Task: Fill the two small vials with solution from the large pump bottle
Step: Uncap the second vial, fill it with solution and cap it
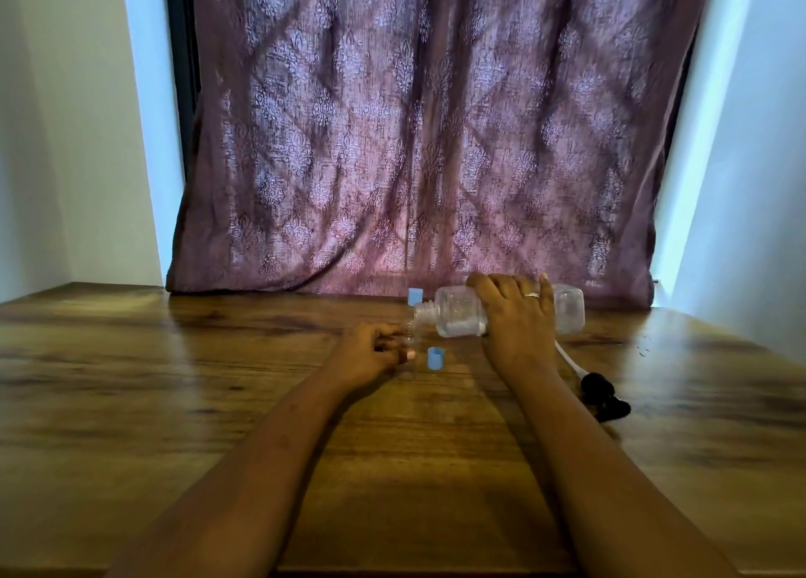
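Right hand [519,316]: we grip the large bottle [462,311] tipped sideways, mouth left.
Left hand [370,353]: we pinch an upright vial [410,346] beneath that mouth.
Blue cap [435,357]: just right of vial.

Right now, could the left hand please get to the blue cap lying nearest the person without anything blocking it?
Probably yes, but not freely: the blue cap sits on bare table just right of the left hand. That hand is holding a vial under the tilted bottle, so it would have to let go first.
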{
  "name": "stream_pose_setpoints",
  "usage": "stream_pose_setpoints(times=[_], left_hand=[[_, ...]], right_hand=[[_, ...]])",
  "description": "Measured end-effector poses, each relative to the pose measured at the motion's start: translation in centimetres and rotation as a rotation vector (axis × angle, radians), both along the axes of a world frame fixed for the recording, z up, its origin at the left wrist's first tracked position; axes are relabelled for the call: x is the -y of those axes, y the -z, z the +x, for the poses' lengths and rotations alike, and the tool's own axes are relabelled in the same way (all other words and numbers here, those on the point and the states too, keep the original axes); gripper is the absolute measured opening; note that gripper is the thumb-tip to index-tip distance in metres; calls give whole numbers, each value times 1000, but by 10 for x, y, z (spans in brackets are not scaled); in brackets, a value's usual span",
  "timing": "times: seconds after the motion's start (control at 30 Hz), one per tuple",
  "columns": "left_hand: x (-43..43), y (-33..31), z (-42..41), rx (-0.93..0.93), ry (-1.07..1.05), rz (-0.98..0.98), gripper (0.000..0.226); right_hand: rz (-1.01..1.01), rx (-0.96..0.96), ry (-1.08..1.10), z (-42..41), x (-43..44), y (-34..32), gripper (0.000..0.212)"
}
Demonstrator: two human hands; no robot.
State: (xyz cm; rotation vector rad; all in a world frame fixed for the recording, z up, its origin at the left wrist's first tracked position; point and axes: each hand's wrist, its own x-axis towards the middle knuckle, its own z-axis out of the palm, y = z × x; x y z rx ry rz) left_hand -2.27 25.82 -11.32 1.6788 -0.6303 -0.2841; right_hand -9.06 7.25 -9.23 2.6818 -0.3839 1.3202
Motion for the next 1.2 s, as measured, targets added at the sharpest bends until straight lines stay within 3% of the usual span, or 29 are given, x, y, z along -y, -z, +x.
stream_pose_setpoints(times=[1.2], left_hand=[[0,2,2,53,-19,34,34]], right_hand=[[-43,29,39,-2,-4,-3,43]])
